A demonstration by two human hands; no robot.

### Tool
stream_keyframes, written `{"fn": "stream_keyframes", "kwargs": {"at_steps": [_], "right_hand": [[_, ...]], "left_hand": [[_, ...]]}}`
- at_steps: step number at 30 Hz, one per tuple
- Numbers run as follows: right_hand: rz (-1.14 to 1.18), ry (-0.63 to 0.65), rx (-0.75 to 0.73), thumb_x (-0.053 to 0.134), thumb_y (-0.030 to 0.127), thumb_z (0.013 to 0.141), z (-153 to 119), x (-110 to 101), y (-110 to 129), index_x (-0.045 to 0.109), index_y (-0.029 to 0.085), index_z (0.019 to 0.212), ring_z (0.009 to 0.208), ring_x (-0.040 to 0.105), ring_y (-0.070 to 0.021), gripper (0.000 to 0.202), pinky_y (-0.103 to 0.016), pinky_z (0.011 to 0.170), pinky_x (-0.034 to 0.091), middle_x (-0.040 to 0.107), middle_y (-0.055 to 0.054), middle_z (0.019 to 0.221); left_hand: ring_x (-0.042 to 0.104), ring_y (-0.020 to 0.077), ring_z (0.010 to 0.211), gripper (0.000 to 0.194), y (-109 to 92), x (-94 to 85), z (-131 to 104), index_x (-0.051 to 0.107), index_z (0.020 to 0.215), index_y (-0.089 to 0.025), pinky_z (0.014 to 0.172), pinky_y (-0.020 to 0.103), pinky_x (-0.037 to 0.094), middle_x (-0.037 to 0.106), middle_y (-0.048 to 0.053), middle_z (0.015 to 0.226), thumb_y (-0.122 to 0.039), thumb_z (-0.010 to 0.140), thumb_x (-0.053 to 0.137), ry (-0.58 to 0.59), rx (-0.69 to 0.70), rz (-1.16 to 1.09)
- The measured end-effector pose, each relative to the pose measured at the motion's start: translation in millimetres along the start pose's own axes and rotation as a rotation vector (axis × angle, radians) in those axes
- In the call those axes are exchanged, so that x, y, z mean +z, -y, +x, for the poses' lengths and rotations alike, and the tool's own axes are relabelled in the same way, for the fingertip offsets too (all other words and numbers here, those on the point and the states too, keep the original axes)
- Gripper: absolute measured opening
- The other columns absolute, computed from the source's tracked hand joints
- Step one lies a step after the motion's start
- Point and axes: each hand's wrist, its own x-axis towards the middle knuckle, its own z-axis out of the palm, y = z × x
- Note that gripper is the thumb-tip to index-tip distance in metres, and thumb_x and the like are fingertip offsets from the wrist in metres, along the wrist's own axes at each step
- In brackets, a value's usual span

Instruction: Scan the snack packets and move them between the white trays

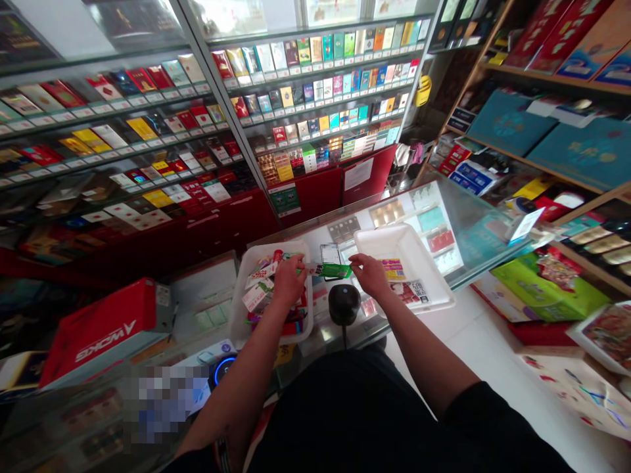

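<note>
A small green packet (336, 270) is stretched between my two hands above the glass counter. My left hand (290, 279) has its fingers closed on the packet's left end, over the inner edge of a white plastic bin (236, 322) full of mixed packaged goods. With fingertips pinched, my right hand (369, 274) grips the other end beside a second white bin (438, 292). That right bin contains a yellow and purple packet (393, 269) and a red and white packet (409, 292). Just below the green packet stands a black countertop scanner (344, 302); a wire-like frame (330, 252) shows behind it.
The glass counter (473, 223) runs across in front of me, with cigarette shelves (315, 92) behind it. At left lies a red box (113, 328), near a device with a blue-lit ring (224, 371). A green carton (547, 289) and stocked shelves are at right.
</note>
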Motion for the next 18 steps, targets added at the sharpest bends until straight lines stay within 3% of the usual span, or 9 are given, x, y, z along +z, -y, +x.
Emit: {"fn": "stream_keyframes", "kwargs": {"at_steps": [9,18], "right_hand": [[0.069,-0.107,0.078,0.061,0.017,0.088,4.4,-23.6,-12.8,0.074,0.022,0.113,0.1,0.072,-0.0204,0.028,-0.034,0.096,0.052,0.079,-0.003,0.104],[0.133,-0.268,0.157,0.059,0.02,0.086,-3.3,-55.0,-54.8,0.074,0.023,0.113,0.096,0.074,-0.0219,0.031,-0.037,0.093,0.054,0.08,-0.005,0.102]], "left_hand": [[0.064,0.0266,0.112,0.042,-31.7,4.4,9.3,0.063,0.132,-0.018,0.108,0.043,0.044,0.076,0.007,0.109,-0.02,0.09,0.061,0.002,0.084,-0.011],[0.064,0.0262,0.11,0.042,-78.6,32.4,21.6,0.063,0.132,-0.019,0.109,0.043,0.044,0.077,0.006,0.107,-0.016,0.091,0.06,0.093,0.228,-0.056]]}}
